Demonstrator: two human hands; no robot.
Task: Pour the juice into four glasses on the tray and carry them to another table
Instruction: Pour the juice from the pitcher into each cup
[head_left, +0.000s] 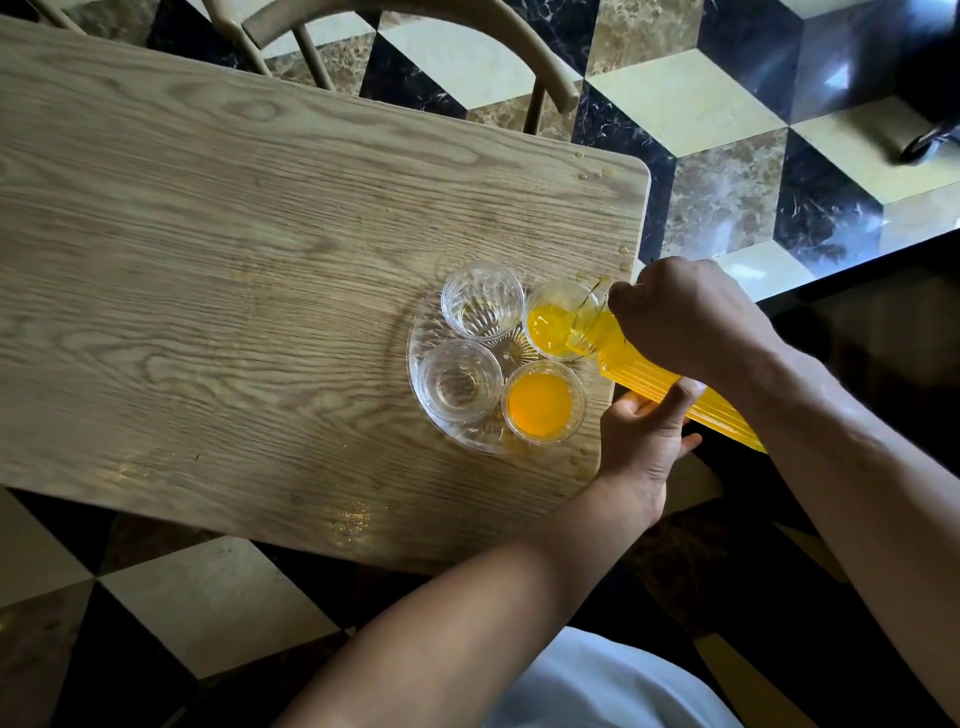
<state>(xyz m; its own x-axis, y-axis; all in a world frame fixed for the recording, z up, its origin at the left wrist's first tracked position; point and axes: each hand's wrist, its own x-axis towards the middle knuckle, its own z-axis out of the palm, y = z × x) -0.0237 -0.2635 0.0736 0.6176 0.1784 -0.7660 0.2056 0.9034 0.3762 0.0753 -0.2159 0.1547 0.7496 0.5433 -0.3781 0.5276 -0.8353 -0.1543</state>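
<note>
The bench (260, 270) runs left and far from me, with the tray (421, 374) at its near right corner so I can reach it standing. I tilt the jug (649, 374) from the right, spout over the far right glass (550, 322). My right grip (691, 322) is wrapped round the jug's neck to steer, and my left grip (644, 431) cups its underside to carry the weight. The near right glass (540, 405) looks full; the far left glass (480, 301) and near left glass (457, 382) are empty. Drops (589, 171) dot the bench edge.
</note>
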